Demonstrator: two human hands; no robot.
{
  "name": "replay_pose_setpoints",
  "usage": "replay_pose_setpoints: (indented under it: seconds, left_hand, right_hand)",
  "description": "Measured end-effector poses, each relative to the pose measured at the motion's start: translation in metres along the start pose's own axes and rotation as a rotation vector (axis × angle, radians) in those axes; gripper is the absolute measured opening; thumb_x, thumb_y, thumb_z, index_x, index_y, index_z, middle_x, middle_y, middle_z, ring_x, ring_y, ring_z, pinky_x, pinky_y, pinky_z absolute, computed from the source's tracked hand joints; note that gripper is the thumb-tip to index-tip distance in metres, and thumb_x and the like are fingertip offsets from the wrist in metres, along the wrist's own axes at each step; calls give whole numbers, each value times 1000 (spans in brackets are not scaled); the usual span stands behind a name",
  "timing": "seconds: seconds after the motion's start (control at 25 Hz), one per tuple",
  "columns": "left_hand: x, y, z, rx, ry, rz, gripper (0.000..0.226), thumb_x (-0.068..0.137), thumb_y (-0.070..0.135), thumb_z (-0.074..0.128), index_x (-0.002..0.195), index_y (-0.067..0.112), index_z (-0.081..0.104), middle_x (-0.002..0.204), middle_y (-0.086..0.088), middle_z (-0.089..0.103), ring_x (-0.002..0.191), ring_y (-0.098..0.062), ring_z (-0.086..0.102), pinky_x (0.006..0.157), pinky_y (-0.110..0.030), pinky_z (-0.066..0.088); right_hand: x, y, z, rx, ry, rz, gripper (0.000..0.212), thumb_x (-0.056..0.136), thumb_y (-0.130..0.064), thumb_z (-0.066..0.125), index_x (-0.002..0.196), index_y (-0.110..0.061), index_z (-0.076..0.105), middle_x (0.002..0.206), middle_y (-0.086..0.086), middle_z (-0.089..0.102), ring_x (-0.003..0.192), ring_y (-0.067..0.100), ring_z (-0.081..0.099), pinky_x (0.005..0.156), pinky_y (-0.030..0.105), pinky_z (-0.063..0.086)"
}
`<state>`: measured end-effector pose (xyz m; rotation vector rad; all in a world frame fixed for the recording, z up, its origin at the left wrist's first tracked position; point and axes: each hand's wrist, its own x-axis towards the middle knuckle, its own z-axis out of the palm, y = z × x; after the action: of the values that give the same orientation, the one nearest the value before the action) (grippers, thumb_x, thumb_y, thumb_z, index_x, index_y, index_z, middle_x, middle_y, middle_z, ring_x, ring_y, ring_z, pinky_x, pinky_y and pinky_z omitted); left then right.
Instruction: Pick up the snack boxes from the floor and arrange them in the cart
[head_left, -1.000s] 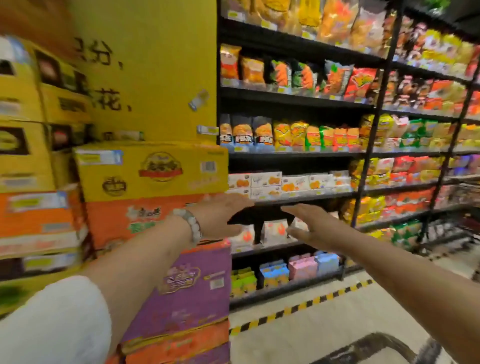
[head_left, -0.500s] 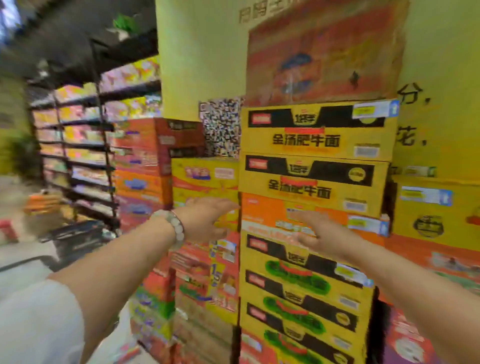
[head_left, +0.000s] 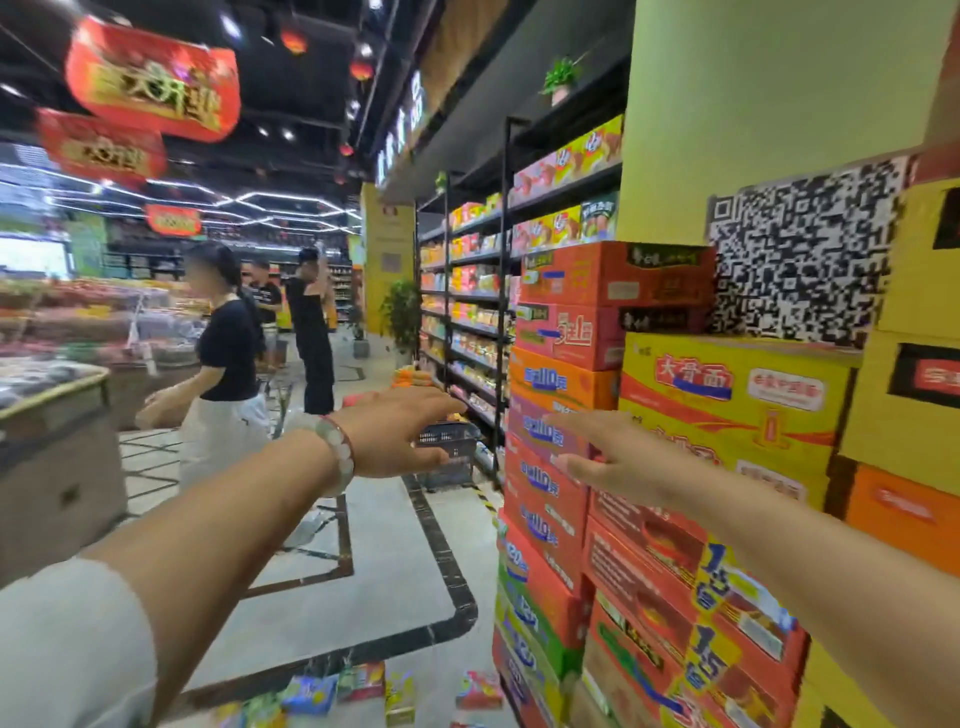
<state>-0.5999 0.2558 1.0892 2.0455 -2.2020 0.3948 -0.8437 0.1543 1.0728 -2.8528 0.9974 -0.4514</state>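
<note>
Several small colourful snack boxes (head_left: 358, 686) lie scattered on the tiled floor at the bottom of the view; one red box (head_left: 479, 688) sits close to the carton stack. My left hand (head_left: 400, 431) is stretched out in front with fingers straight, holding nothing; a bead bracelet is on its wrist. My right hand (head_left: 608, 457) is also held out flat and empty, in front of the stacked cartons. Both hands are well above the boxes. No cart is in view.
A tall stack of noodle cartons (head_left: 649, 467) stands at right against a yellow pillar. Shelves (head_left: 472, 312) run along the aisle behind, with a dark basket (head_left: 449, 452) at their foot. A person in black and white (head_left: 223, 364) walks at left near produce bins (head_left: 52, 441); two more people stand behind.
The view has swung left, from the snack shelves past the carton stacks to the open aisle. Both hands stay extended and empty. Snack boxes on the floor have come into sight.
</note>
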Motion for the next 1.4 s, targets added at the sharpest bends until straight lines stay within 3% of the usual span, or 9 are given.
replay_pose_setpoints:
  seconds: [0.16,0.32,0.44,0.72,0.88,1.4]
  left_hand:
    - [13,-28,20,20,-58,-110,62,91,43,48,146,35,21,155,10,24,141,-17,27,113,-47,28]
    - [25,-64,45,30,-131,-191,61,92,41,50,146,34,23,155,8,26,141,-16,28,115,-42,27]
    - [39,-98,62,52,-190,-243,60,93,41,48,146,32,23,156,7,24,143,-16,23,117,-38,22]
    - [99,-210,90,91,-201,-263,61,92,42,49,146,32,23,153,6,30,139,-17,31,114,-42,28]
    - [132,-265,111,77,-216,-277,60,92,42,48,146,34,22,154,7,26,141,-17,28,116,-43,25]
    - [253,-421,249,-103,-268,-417,61,92,37,51,146,29,24,153,4,29,137,-18,33,112,-36,29]
  right_hand:
    - [66,10,18,31,-50,-119,55,95,-43,45,146,-34,26,155,-8,27,142,14,26,111,30,27]
    - [131,15,48,87,-118,-225,54,96,-40,46,146,-31,28,149,-4,37,133,16,38,100,24,32]
    - [181,14,77,89,-158,-265,54,95,-43,45,146,-32,29,149,-3,37,128,19,44,101,31,40]
    - [310,11,126,98,-169,-272,55,94,-47,44,145,-35,28,151,-7,33,136,17,34,110,36,33]
    - [379,16,153,140,-171,-278,55,93,-47,46,145,-34,30,149,-6,37,133,17,38,109,38,37]
    - [600,61,278,209,-291,-298,53,96,-42,44,145,-29,32,152,-1,34,138,18,33,110,33,29]
